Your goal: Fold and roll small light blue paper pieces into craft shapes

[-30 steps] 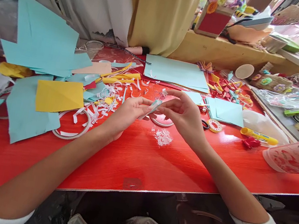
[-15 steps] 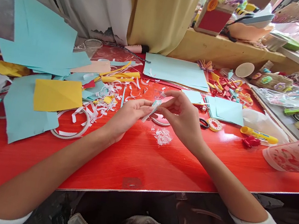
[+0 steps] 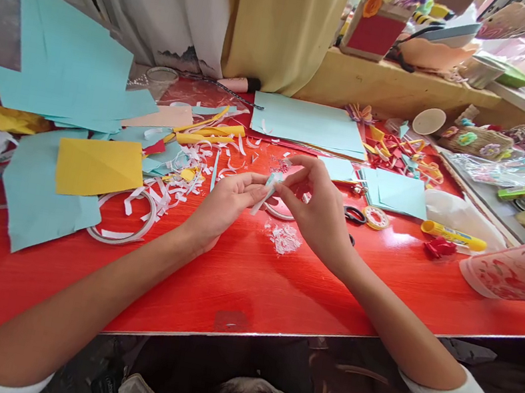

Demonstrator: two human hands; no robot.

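A small pale blue and white paper strip (image 3: 267, 192) is pinched between the thumb and fingers of my left hand (image 3: 225, 207), its lower end hanging free. My right hand (image 3: 322, 217) is closed at the strip's upper right side, thumb and fingertips meeting on it. Just beneath my hands lies a small heap of white scraps (image 3: 284, 238) on the red table. A white tape roll (image 3: 279, 210) is partly hidden behind my fingers. Scissors with black handles (image 3: 354, 215) lie partly covered by my right hand.
Blue paper sheets (image 3: 70, 61), a yellow sheet (image 3: 99, 168) and a large tape roll (image 3: 119, 236) lie left among shredded strips. Farther back is a blue paper stack (image 3: 308, 123). To the right are a small tape roll (image 3: 376, 218), a yellow glue stick (image 3: 453, 235) and a printed cup (image 3: 524, 266).
My right hand has shifted slightly left, with its thumb and index finger a little more parted, and more of the scissors shows. The left hand keeps its pinch on the strip.
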